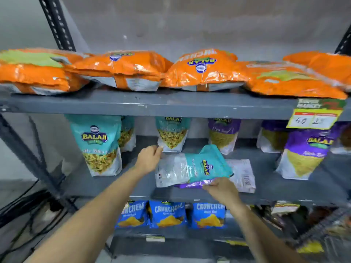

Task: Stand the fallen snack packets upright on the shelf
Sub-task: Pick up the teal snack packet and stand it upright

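A teal snack packet lies on its side on the middle grey shelf, on top of a fallen purple packet and a white-backed packet. My left hand grips the teal packet's left, bottom end. My right hand holds its front edge near the purple packet beneath. Upright teal packets stand left and behind. Purple packets stand upright to the right.
Orange packets lie flat along the top shelf, which carries a yellow price tag at the right. Blue packets stand on the lower shelf. Black cables run on the floor at the left.
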Demonstrator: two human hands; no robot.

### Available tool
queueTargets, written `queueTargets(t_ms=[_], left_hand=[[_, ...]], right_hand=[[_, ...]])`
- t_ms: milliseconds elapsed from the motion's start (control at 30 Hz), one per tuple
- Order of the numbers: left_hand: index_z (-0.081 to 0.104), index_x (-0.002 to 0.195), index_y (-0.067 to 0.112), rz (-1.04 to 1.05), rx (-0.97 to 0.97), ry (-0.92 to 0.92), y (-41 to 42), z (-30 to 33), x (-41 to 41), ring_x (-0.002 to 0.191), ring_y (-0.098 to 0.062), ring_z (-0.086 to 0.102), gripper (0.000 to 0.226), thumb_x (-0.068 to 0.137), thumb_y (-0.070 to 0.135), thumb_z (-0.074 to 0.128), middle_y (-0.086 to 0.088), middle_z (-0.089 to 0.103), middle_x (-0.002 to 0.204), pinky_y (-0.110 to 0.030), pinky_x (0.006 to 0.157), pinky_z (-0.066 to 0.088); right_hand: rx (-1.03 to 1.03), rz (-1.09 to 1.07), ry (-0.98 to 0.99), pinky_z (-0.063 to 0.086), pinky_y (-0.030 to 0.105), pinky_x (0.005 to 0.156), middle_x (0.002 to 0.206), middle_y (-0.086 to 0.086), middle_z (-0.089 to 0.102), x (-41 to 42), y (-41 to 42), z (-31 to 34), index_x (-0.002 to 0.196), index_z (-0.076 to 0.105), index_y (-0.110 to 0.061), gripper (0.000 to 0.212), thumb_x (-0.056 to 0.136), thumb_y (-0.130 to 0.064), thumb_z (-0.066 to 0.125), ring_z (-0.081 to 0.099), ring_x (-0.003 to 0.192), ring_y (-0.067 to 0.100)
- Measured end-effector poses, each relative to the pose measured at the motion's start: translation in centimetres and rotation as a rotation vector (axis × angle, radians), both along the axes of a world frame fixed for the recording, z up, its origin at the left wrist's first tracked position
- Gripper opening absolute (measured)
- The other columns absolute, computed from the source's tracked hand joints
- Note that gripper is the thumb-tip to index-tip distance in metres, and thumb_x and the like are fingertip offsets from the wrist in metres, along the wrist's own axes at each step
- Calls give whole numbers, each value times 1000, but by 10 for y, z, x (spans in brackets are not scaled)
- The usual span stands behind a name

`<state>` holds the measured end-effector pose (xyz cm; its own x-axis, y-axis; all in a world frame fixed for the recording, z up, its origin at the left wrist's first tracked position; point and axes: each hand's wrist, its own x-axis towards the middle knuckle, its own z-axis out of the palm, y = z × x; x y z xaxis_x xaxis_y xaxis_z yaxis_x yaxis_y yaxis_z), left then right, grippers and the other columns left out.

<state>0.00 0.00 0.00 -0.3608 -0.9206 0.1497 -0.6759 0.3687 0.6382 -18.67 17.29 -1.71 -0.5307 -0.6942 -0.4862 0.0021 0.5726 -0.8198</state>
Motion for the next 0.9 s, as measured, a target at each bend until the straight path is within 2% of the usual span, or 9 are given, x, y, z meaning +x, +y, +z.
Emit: queueTargets(t_ms=[67, 167, 267, 400, 533, 667, 733, 800, 900], left_hand=[[68, 100, -4, -62, 81, -60, -27, -7, -11, 104, -40, 66, 45, 103, 35, 45, -25, 73, 106, -43, 87, 50], [67, 113, 8, -236, 258, -215, -68, -16, -26, 119, -31, 61, 47, 91, 49, 63, -11, 68, 121, -32, 92, 46], [42, 149, 15, -430, 457, -570, -104, -28, -30, 143, -25, 40, 93, 77, 68, 67, -4, 43, 155, -37, 116, 34], [22, 157, 22, -468, 766, -577, -135, -52, -30, 149, -22, 29, 124, 58, 73, 76, 2, 22, 166, -37, 116, 35], [32, 154, 17, -524, 816, -420, -133, -61, -25, 133, -11, 42, 120, 55, 67, 81, 10, 42, 146, -22, 96, 47], [59, 131, 17, -478, 543, -395, -110, -57, -4, 122, -17, 55, 99, 52, 74, 77, 7, 59, 129, -32, 101, 48], [69, 94, 29, -419, 470, -228, -98, -57, 10, 95, -11, 61, 61, 50, 68, 83, 20, 66, 93, -24, 74, 48], [64, 69, 28, -364, 432, -6, -85, -59, 23, 71, -9, 59, 50, 41, 62, 88, 20, 63, 65, -24, 59, 41], [65, 79, 21, -201, 313, 216, -66, -70, 32, 70, -10, 64, 64, 36, 64, 87, 10, 72, 77, -28, 61, 48]], right_hand=[[-54, -130, -190, 51, 30, 65, 83, 14, 64, 7, -17, -21, 90, 68, -10, 19, 87, -28, 71, 61, 74, 24], [-130, -268, -457, 55, 37, 86, 105, 21, 65, 16, -38, -45, 111, 62, -7, 29, 91, -26, 70, 65, 97, 31], [-208, -414, -554, 52, 37, 92, 113, 24, 64, 30, -58, -53, 122, 61, -2, 40, 90, -25, 71, 64, 104, 32], [-249, -548, -566, 45, 47, 110, 138, 35, 54, 46, -75, -60, 127, 59, 6, 53, 87, -25, 75, 53, 131, 45], [-366, -617, -501, 46, 46, 109, 133, 13, 65, 59, -91, -63, 129, 59, -9, 42, 89, -16, 72, 62, 115, 24], [-487, -629, -447, 42, 51, 112, 133, 10, 65, 70, -96, -60, 137, 53, -14, 46, 93, -5, 65, 61, 123, 28], [-573, -586, -361, 46, 44, 108, 132, 7, 66, 72, -96, -56, 138, 53, -16, 48, 93, -1, 63, 62, 122, 25], [-655, -484, -223, 53, 25, 92, 123, -2, 70, 70, -96, -47, 135, 56, -18, 47, 92, 0, 63, 66, 115, 15], [-776, -278, -64, 53, 13, 78, 106, -11, 75, 55, -108, -32, 126, 61, -15, 40, 89, 1, 65, 70, 97, 1]])
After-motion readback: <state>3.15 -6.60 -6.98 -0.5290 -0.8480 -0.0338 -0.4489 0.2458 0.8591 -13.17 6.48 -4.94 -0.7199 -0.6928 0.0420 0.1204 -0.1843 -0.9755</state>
